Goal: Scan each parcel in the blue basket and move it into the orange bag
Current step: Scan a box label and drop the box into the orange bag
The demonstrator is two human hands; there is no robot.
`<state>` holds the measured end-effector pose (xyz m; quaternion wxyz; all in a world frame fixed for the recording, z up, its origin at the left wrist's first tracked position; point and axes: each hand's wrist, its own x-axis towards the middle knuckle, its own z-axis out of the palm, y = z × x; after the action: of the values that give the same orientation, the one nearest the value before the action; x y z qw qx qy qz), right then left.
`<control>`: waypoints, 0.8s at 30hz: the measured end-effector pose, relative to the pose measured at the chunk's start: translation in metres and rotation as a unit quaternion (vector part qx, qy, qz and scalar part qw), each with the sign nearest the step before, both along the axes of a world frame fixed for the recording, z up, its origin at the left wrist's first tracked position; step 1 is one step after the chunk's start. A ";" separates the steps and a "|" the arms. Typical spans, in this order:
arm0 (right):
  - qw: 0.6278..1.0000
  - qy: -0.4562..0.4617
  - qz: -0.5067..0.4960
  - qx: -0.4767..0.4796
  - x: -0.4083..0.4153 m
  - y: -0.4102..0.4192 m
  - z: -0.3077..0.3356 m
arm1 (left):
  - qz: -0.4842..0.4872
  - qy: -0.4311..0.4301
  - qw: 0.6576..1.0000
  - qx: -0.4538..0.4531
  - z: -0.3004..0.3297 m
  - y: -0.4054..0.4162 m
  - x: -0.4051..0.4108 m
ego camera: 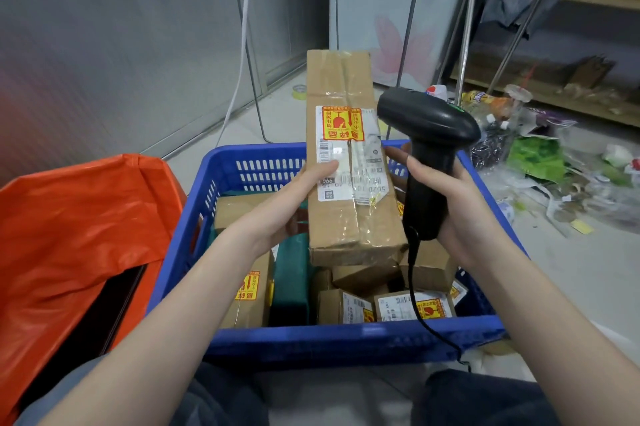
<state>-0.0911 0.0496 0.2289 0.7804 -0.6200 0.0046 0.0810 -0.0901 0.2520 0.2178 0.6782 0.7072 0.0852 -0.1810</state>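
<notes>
A long cardboard parcel [346,162] is held tilted above the blue basket [311,342], its far end rising past the basket's far rim. The left hand [294,204] grasps its left edge, thumb on the label. The right hand [450,204] is wrapped around a black scanner [426,141] just right of the parcel. More parcels [381,301] fill the basket. The orange bag [69,225] gapes open at the left, touching the basket's left wall.
</notes>
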 end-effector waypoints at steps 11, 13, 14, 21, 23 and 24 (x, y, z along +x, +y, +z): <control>0.994 -0.011 -0.005 -0.111 0.002 -0.002 0.002 | 0.162 -0.126 0.979 0.008 0.003 0.015 0.015; 0.990 -0.005 0.017 -0.142 0.002 -0.002 0.002 | 0.187 -0.140 0.972 0.016 0.001 0.018 0.018; 0.987 -0.005 0.023 -0.157 0.001 -0.002 0.001 | 0.198 -0.147 0.969 0.019 0.000 0.019 0.019; 0.978 -0.014 0.068 -0.196 -0.002 0.005 0.004 | 0.212 -0.165 0.962 0.041 -0.003 0.018 0.020; 0.976 -0.017 0.072 -0.203 -0.002 0.006 0.004 | 0.213 -0.173 0.961 0.047 -0.004 0.018 0.020; 0.976 -0.016 0.074 -0.205 -0.003 0.007 0.003 | 0.213 -0.177 0.960 0.049 -0.004 0.018 0.020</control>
<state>-0.0938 0.0565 0.2322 0.6289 -0.7664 -0.0373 0.1254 -0.0701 0.2696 0.2136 0.6694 0.7261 0.1216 0.0997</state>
